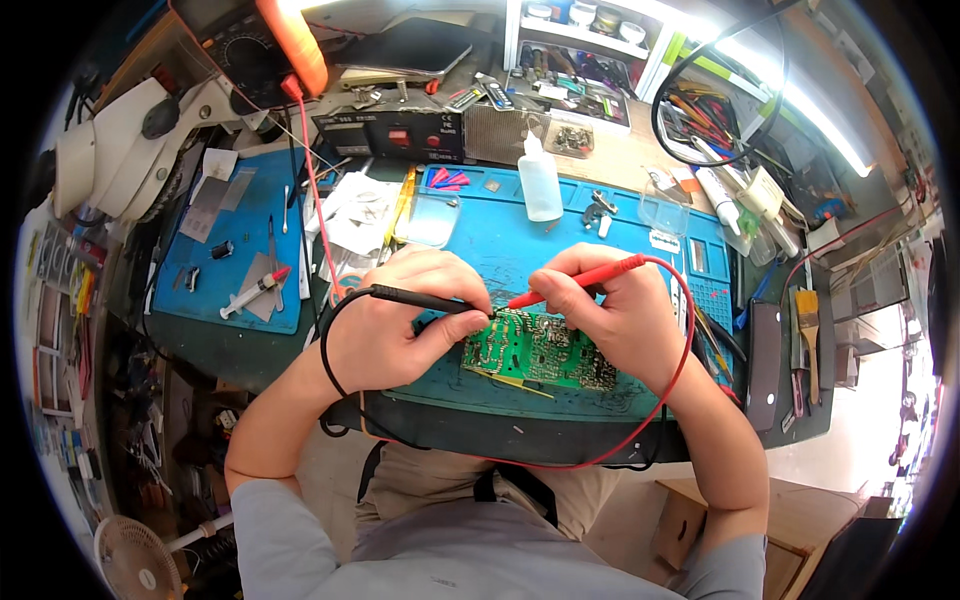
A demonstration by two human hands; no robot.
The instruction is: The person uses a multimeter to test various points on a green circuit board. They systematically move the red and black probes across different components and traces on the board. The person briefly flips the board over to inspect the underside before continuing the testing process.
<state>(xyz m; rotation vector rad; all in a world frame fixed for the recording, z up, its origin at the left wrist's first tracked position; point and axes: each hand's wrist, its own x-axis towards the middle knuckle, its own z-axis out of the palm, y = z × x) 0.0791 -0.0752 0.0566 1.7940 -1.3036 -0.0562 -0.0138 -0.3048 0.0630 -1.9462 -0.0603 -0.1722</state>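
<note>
Your left grip is clamped on the black probe, and your right grip is clamped on the red probe — their tips point toward each other, near together. The green circuit board lies between your two grips and slightly below them, over the blue mat; whether either tip touches it is too small to tell. Beyond your grips stands a white bottle — well left of your left grip lies a syringe.

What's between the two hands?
Head view: the black probe held by the left hand and red probe held by the right hand, tips close together near the green circuit board's upper-left edge.
</note>
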